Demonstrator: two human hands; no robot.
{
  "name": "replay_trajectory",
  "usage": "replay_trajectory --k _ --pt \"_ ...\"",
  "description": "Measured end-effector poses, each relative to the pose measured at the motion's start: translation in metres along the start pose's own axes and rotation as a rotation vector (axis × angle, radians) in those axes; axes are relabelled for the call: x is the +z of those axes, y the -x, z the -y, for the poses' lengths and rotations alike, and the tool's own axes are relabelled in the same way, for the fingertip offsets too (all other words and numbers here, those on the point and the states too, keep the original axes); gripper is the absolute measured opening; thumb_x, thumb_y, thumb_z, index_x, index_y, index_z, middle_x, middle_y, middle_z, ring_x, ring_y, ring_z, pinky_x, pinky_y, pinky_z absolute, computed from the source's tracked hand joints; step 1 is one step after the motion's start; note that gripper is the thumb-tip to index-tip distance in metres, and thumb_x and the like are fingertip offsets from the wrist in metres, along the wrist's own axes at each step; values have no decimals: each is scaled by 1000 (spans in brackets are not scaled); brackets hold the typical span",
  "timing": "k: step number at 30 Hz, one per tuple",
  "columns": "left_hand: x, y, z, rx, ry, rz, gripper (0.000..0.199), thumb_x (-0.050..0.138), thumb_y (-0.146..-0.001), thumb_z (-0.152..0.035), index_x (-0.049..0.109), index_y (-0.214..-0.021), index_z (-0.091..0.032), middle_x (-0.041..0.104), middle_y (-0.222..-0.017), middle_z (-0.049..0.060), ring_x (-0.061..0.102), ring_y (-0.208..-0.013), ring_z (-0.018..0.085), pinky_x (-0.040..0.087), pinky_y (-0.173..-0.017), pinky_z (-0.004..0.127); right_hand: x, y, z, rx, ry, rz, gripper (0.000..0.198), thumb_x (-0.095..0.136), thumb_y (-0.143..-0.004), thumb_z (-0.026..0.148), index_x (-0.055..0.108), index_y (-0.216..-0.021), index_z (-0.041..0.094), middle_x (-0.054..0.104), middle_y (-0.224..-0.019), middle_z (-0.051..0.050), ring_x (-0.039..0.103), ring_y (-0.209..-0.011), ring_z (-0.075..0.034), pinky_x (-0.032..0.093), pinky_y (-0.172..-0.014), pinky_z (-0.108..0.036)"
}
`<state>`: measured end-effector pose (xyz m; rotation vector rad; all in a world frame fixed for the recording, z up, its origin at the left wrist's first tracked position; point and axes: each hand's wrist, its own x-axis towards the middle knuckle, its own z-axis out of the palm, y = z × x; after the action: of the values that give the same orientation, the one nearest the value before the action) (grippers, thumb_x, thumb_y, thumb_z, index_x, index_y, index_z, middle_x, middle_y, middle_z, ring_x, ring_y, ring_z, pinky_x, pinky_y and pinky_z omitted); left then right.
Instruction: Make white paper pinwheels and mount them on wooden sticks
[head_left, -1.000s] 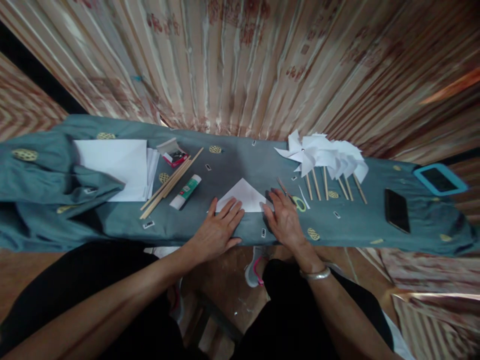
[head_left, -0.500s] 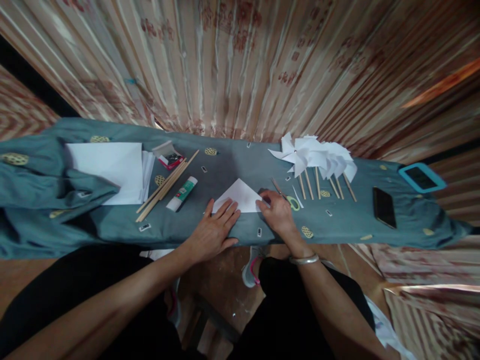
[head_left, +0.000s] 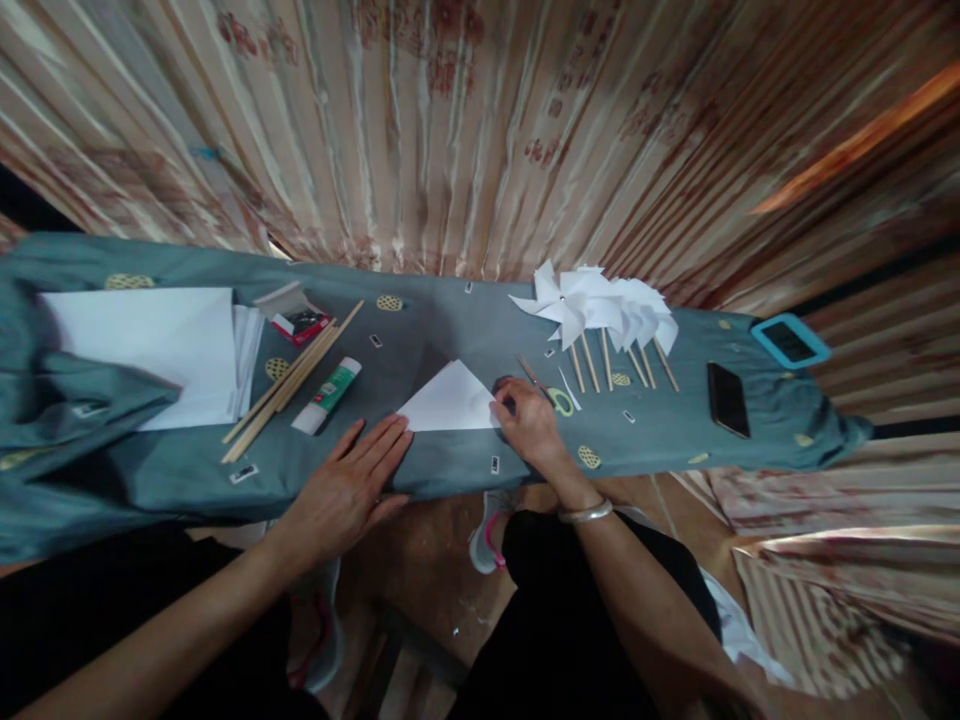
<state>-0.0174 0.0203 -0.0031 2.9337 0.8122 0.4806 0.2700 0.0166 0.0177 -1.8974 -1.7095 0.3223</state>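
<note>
A white sheet of paper (head_left: 452, 400), folded into a triangle, lies on the cloth-covered table with its peak pointing away from me. My left hand (head_left: 341, 490) is flat with fingers stretched out, its fingertips at the triangle's left corner. At the right corner, my right hand (head_left: 526, 420) pinches the paper between thumb and curled fingers. Just beyond that hand lie scissors (head_left: 559, 400) with light green handles and a thin white paper strip (head_left: 570, 388). A glue stick (head_left: 327, 396) rests to the left of the folded paper.
Several wooden sticks (head_left: 292, 385) lie beside a small open red-and-white box (head_left: 298, 316). A stack of white paper (head_left: 150, 350) sits at the left, partly under bunched cloth. White paper pinwheels (head_left: 592, 305) on sticks overlap at the back right, near a phone (head_left: 727, 400) and a blue-framed tablet (head_left: 790, 341).
My left hand has slid left along the paper's lower edge to its left corner. My right hand stays at the right corner. The whole view has shifted slightly.
</note>
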Motion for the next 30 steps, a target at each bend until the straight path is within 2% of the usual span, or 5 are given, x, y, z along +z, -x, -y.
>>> replay_trajectory --k 4,10,17,25,30 --pt "-6 0 1 0 31 -71 62 44 -98 -44 33 -151 -13 46 -150 18 43 -140 30 35 -115 51 -8 0 2 32 -83 -44 5 59 -80 20 60 -76 22 72 -100 -7 67 -93 -23 50 -89 -38" --pt "-23 -21 -6 46 25 -210 75 55 -94 -27 14 -156 -15 35 -155 22 30 -147 33 33 -116 52 -32 2 17 72 -213 -259 11 58 -87 31 61 -84 21 70 -117 -10 69 -86 -19 55 -81 -34" --pt "-27 -36 -15 45 -2 -345 85 60 -91 -19 5 -156 -19 32 -157 22 20 -150 31 30 -117 55 -29 26 50 -277 1 -143 15 48 -95 20 62 -89 20 71 -112 -13 66 -109 -23 52 -96 -39" --pt "-24 -46 -18 60 -41 -241 48 47 -95 -10 43 -142 -17 56 -142 15 39 -142 25 -2 -121 59 -3 45 71 -428 116 41 22 41 -97 17 62 -102 15 72 -105 -15 68 -101 -24 56 -91 -38" --pt "-15 -52 -5 71 -21 -261 28 49 -95 -12 64 -118 -19 72 -118 7 56 -127 25 -3 -120 65 3 48 75 -462 93 94 20 44 -97 18 64 -100 14 72 -104 -15 68 -101 -24 56 -92 -37"
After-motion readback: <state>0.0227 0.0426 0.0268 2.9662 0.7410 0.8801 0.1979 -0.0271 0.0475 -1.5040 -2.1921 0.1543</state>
